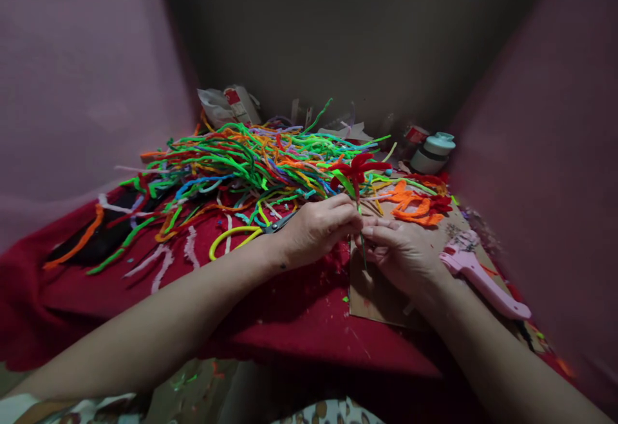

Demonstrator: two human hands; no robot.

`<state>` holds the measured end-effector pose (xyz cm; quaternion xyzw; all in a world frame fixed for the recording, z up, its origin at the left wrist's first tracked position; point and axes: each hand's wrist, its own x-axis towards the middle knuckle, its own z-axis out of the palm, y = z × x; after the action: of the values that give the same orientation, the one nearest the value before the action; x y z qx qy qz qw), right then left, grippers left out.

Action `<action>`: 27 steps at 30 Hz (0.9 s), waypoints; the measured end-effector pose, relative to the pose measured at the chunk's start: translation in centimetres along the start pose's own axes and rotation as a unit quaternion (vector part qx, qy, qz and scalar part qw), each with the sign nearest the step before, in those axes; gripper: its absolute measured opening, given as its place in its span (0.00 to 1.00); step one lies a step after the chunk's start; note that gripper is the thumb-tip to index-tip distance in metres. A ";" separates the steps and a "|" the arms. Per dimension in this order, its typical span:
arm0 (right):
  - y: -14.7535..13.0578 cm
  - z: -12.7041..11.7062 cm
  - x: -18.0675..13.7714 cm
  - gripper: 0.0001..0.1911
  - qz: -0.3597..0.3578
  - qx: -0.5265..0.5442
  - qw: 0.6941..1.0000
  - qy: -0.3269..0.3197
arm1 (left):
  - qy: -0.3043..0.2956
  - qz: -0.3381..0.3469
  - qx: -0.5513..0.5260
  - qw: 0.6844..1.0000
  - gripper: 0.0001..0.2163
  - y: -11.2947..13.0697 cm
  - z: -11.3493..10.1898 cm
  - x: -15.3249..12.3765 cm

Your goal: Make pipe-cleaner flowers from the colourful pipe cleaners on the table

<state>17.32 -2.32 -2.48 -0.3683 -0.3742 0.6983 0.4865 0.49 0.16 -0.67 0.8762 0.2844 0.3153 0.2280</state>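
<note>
A red pipe cleaner flower (358, 168) with a green leaf and thin green stem stands upright between my hands. My left hand (328, 221) pinches the stem just below the bloom. The fingers of my right hand (398, 247) are closed on the same stem slightly lower, and its free end hangs beneath them. Scissors (236, 239) with yellow handles lie behind my left wrist, their blades partly hidden by it. Under my right hand is a flat piece of cardboard (379, 298).
A large heap of multicoloured pipe cleaners (251, 160) spreads over the red cloth (270, 321). Orange pipe cleaner loops (418, 208) sit on the right. A pink glue gun (492, 282) lies beside my right forearm. A jar with a pale blue lid (434, 152) stands at the back right.
</note>
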 end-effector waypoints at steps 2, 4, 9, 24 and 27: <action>0.1 0.0 0.0 0.06 -0.001 -0.008 1.000 0.009 | 0.015 -0.034 -0.030 0.999 0.07 0.5 0.2 0.1; 0.3 0.0 -0.1 0.07 -0.010 -0.016 0.999 0.027 | 0.036 -0.108 -0.102 0.988 0.04 1.1 0.3 0.3; 0.4 0.2 -0.3 0.09 -0.064 -0.052 0.994 0.076 | 0.053 -0.279 -0.350 0.892 0.02 2.2 0.8 0.7; 0.6 0.0 -0.4 0.07 -0.092 -0.094 0.990 0.041 | 0.067 -0.265 -0.457 0.847 0.06 0.5 0.1 0.6; 0.5 0.2 -0.4 0.06 -0.079 -0.100 0.992 0.019 | 0.043 -0.270 -0.482 0.832 0.10 0.2 -0.2 0.7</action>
<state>17.09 -2.88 -2.73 -0.3973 -0.4609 0.6096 0.5080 0.86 0.50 -0.18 0.5292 0.3310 0.3754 0.6852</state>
